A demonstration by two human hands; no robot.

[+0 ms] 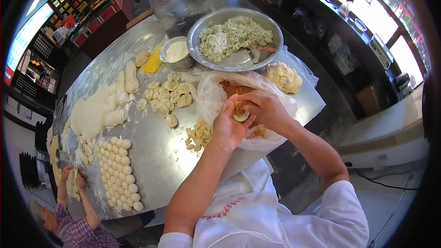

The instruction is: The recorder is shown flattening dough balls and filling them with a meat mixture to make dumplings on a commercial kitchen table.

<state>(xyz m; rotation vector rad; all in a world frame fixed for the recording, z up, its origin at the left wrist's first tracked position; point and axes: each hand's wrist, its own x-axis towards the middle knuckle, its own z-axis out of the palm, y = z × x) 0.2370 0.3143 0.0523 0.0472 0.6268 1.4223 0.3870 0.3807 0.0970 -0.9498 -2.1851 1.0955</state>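
Observation:
My left hand (225,124) cups a small piece of pale dough (241,116) topped with crumbly orange-brown filling. Curled over it from the other side, my right hand (267,108) has its fingers at the dough and filling; the fingertips are partly hidden. Both hands are above a clear plastic bag (208,94), which lies open around more of the orange-brown filling (234,88). Left of the bag are small torn dough lumps (199,134), and beyond them a group of flattened dough pieces (168,93).
A steel basin (237,67) of greenish filling, a flour bowl (176,53), a yellow scraper (151,60) and a large dough lump (282,77) stand farther back. Rows of dough balls (119,175) and a dough sheet (91,113) lie left. Another person (79,229) works at the table's left end.

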